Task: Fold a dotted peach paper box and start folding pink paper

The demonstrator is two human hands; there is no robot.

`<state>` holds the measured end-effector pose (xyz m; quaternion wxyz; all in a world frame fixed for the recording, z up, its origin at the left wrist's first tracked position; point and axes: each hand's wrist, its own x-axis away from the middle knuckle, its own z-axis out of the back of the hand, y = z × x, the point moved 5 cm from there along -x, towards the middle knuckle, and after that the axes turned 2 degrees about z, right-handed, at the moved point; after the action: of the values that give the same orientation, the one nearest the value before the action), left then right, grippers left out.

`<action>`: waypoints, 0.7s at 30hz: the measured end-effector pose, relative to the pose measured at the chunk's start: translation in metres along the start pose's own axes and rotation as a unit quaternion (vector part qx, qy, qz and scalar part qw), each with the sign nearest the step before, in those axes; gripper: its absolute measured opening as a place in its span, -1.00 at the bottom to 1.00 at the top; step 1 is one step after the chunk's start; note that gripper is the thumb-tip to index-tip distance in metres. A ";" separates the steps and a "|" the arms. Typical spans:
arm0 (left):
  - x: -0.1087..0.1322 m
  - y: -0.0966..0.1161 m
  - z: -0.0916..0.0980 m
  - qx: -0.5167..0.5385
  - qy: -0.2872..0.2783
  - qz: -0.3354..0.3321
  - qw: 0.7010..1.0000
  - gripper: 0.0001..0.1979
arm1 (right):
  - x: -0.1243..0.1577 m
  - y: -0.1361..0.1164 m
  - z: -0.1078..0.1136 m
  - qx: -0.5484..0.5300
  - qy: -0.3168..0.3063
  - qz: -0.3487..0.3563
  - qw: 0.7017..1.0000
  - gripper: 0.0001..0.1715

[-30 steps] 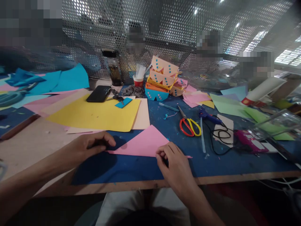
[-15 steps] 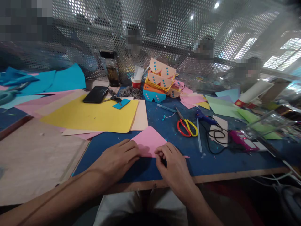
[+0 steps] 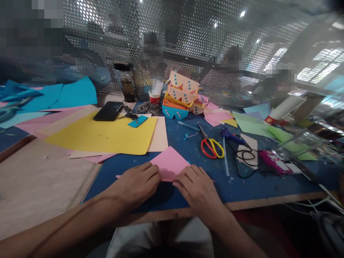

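A pink sheet of paper (image 3: pixel 170 163) lies on the blue tabletop in front of me, its pointed corner facing away. Along its near edge, which looks folded or rolled into a narrow strip, both hands press down. My left hand (image 3: pixel 142 181) has its fingers curled over the left part of that edge. At the right part, my right hand (image 3: pixel 197 182) pinches the same edge with thumb and fingers. Narrow pink ends stick out beyond both hands. The fingertips' undersides are hidden. Red-and-yellow-handled scissors (image 3: pixel 212 147) rest beyond my right hand.
Yellow paper (image 3: pixel 107 134) carries a black phone (image 3: pixel 108 111) and keys (image 3: pixel 130 113). Farther back stand a jar (image 3: pixel 127 82), a paper cup (image 3: pixel 154 97) and stacked paper shapes (image 3: pixel 180 95). A blue glue gun (image 3: pixel 233 136) with its cord and a magenta device (image 3: pixel 274 163) lie right.
My right hand's fingers have closed down onto the paper's near edge and shifted slightly left. The left hand stays on the edge. The whole view has tilted a little.
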<state>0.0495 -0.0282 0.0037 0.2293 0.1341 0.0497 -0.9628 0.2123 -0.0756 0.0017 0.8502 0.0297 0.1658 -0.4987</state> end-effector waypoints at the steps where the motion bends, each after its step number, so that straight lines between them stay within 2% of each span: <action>1: -0.001 0.000 0.000 -0.009 0.003 -0.001 1.000 -0.77 | -0.001 -0.001 0.001 0.006 -0.001 0.005 1.000 -0.82; 7: -0.001 -0.002 -0.004 0.005 0.014 0.003 1.000 -0.77 | -0.003 -0.005 0.003 0.025 0.003 0.031 0.999 -0.77; 14: 0.007 -0.001 -0.004 0.091 -0.002 0.008 0.996 -0.73 | 0.002 -0.005 0.003 0.013 0.005 0.049 0.999 -0.77; 18: 0.007 -0.010 -0.006 0.142 -0.007 0.068 0.987 -0.75 | 0.001 -0.002 0.002 -0.011 -0.001 0.022 1.000 -0.74; 21: 0.003 -0.017 -0.008 0.190 -0.031 0.125 0.973 -0.83 | 0.001 0.003 0.000 -0.034 0.005 -0.039 0.999 -0.77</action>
<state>0.0407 -0.0134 -0.0041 0.3200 0.1508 -0.1579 -0.9219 0.2154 -0.0750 0.0009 0.8297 -0.0028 0.1881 -0.5256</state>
